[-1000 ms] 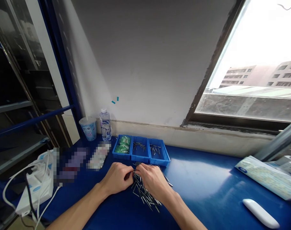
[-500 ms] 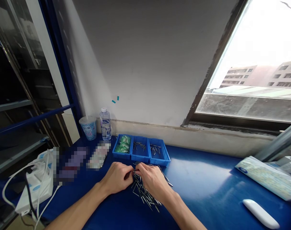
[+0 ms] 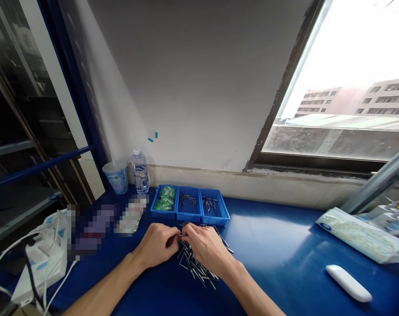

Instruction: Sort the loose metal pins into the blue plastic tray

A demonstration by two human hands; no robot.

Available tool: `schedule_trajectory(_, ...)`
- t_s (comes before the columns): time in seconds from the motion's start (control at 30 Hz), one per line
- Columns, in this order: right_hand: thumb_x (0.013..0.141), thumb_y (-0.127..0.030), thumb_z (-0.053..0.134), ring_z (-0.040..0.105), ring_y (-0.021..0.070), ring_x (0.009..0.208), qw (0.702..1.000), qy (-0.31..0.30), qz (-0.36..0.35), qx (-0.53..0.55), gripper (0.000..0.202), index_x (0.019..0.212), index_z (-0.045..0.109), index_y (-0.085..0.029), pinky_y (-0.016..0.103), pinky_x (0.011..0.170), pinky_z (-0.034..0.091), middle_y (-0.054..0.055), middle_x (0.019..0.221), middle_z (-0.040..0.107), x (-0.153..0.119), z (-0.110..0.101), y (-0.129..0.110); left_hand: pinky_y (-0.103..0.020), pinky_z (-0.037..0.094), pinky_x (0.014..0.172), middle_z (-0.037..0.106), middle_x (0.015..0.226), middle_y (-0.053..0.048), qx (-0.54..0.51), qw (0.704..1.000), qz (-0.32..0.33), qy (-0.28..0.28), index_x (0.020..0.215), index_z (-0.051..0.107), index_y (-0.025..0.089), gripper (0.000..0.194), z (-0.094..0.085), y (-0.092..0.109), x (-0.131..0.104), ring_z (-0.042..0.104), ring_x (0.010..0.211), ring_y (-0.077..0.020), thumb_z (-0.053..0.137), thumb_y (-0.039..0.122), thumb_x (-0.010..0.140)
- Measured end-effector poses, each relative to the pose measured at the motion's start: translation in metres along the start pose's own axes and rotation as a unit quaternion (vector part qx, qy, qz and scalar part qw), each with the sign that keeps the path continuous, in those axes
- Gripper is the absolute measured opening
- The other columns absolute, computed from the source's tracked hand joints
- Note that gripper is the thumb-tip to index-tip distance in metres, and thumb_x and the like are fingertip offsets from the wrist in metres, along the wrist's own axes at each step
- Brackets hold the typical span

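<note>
My left hand [image 3: 158, 243] and my right hand [image 3: 206, 246] meet fingertip to fingertip over the blue table. Both are closed in a pinch on a thin metal pin [image 3: 180, 235], which shows only as a short bright piece between them. Under and beside my right hand lies a loose pile of thin metal pins [image 3: 199, 271], partly covered by it. Behind the hands stand three joined blue bins. The left bin [image 3: 163, 214] holds green-and-clear plastic packets [image 3: 165, 198]; the middle bin [image 3: 189, 216] and right bin [image 3: 222, 214] each hold a few metal pins.
A lidded cup [image 3: 118, 177] and a water bottle [image 3: 140, 172] stand at the back left. A white power strip [image 3: 43, 259] with cables lies at the left. On the right are a tissue pack [image 3: 360, 235] and a white oblong case [image 3: 349, 283]. A wall and window rise behind.
The view has shifted slightly, so most things sit a little further left. My two hands stay together in the same pinch, with the metal pin between them showing slightly more.
</note>
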State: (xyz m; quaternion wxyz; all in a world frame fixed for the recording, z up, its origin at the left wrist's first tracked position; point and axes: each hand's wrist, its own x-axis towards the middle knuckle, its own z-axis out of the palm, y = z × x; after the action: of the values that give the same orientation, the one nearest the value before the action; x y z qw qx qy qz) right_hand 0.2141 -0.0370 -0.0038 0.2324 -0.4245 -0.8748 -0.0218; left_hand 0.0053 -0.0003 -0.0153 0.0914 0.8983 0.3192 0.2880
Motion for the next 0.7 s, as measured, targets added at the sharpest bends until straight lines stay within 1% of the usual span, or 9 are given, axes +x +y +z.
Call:
schedule_trajectory(0.07, 0.107, -0.015, 0.056, 0.065, 0.0149, 0.066, 1.0, 0.003, 0.013, -0.009, 0.014, 0.096, 0.05, -0.02, 0.028, 0.055, 0.024, 0.0, 0.084, 0.067, 0.0, -0.001, -0.001, -0.028, 0.031, 0.059, 0.063, 0.06, 0.001, 0.0, 1.0, 0.002, 0.001, 0.074, 0.061, 0.019, 0.02, 0.0, 0.0, 0.0, 0.061, 0.055, -0.0143, 0.052, 0.013, 0.09)
schedule_trajectory(0.2, 0.104, -0.016, 0.062, 0.066, 0.0152, 0.067, 1.0, -0.003, 0.005, 0.004, 0.011, 0.1, 0.053, -0.019, 0.028, 0.055, 0.026, 0.0, 0.087, 0.069, -0.001, 0.0, -0.001, -0.028, 0.032, 0.06, 0.064, 0.061, 0.001, -0.01, 1.0, 0.0, 0.001, 0.076, 0.063, 0.019, 0.019, 0.0, 0.0, 0.001, 0.06, 0.056, -0.0144, 0.052, 0.013, 0.09)
schedule_trajectory(0.3, 0.105, -0.013, 0.059, 0.066, 0.0152, 0.066, 1.0, 0.002, 0.006, -0.001, 0.015, 0.093, 0.052, -0.019, 0.028, 0.055, 0.026, 0.0, 0.082, 0.068, -0.001, 0.002, 0.0, -0.028, 0.031, 0.058, 0.062, 0.059, 0.002, -0.012, 1.0, 0.003, -0.003, 0.072, 0.061, 0.019, 0.02, 0.0, 0.002, 0.002, 0.059, 0.054, -0.0139, 0.053, 0.012, 0.089)
schedule_trajectory(0.37, 0.107, -0.015, 0.057, 0.066, 0.0154, 0.066, 1.0, 0.004, 0.003, -0.002, 0.015, 0.092, 0.053, -0.019, 0.028, 0.056, 0.027, 0.0, 0.08, 0.068, -0.001, 0.002, 0.001, -0.029, 0.031, 0.057, 0.062, 0.059, 0.002, -0.008, 1.0, 0.004, 0.0, 0.071, 0.061, 0.019, 0.021, 0.0, 0.002, 0.002, 0.058, 0.053, -0.0138, 0.053, 0.012, 0.089)
schedule_trajectory(0.43, 0.106, -0.015, 0.058, 0.066, 0.0155, 0.067, 1.0, 0.002, -0.009, -0.001, 0.011, 0.096, 0.055, -0.019, 0.027, 0.057, 0.029, 0.0, 0.083, 0.069, -0.001, 0.001, 0.002, -0.028, 0.034, 0.058, 0.064, 0.061, 0.002, -0.006, 1.0, 0.005, 0.004, 0.077, 0.066, 0.02, 0.019, 0.001, 0.001, 0.003, 0.06, 0.054, -0.0142, 0.054, 0.013, 0.09)
schedule_trajectory(0.5, 0.106, -0.014, 0.056, 0.065, 0.0149, 0.066, 1.0, 0.006, -0.016, -0.009, 0.011, 0.096, 0.055, -0.019, 0.027, 0.057, 0.029, 0.0, 0.083, 0.068, 0.0, 0.0, 0.004, -0.028, 0.036, 0.059, 0.067, 0.063, 0.002, -0.004, 1.0, 0.007, 0.007, 0.082, 0.069, 0.021, 0.018, 0.001, 0.001, 0.002, 0.062, 0.056, -0.0144, 0.056, 0.014, 0.091)
schedule_trajectory(0.6, 0.11, -0.017, 0.048, 0.058, 0.0133, 0.06, 0.999, 0.035, -0.027, -0.022, 0.023, 0.088, 0.053, -0.02, 0.027, 0.056, 0.029, 0.0, 0.075, 0.064, 0.0, -0.004, 0.006, -0.027, 0.039, 0.061, 0.069, 0.066, 0.003, -0.009, 0.999, 0.012, 0.031, 0.091, 0.074, 0.023, 0.017, 0.001, 0.002, 0.002, 0.063, 0.057, -0.0139, 0.058, 0.017, 0.093)
schedule_trajectory(0.67, 0.112, -0.02, 0.043, 0.055, 0.0126, 0.058, 0.995, 0.085, -0.038, -0.021, 0.026, 0.088, 0.055, -0.02, 0.026, 0.056, 0.031, 0.0, 0.074, 0.063, -0.002, -0.01, 0.007, -0.026, 0.042, 0.063, 0.069, 0.065, 0.004, -0.019, 0.997, 0.006, 0.07, 0.102, 0.075, 0.024, 0.018, -0.001, 0.002, 0.001, 0.063, 0.057, -0.0132, 0.058, 0.022, 0.097)
schedule_trajectory(0.7, 0.112, -0.021, 0.042, 0.055, 0.0125, 0.057, 0.991, 0.125, -0.041, -0.018, 0.026, 0.091, 0.057, -0.02, 0.026, 0.057, 0.034, 0.001, 0.073, 0.063, -0.003, -0.014, 0.007, -0.026, 0.043, 0.064, 0.067, 0.064, 0.004, -0.019, 0.996, -0.006, 0.091, 0.107, 0.075, 0.024, 0.02, -0.003, 0.002, 0.001, 0.063, 0.056, -0.0129, 0.057, 0.025, 0.099)
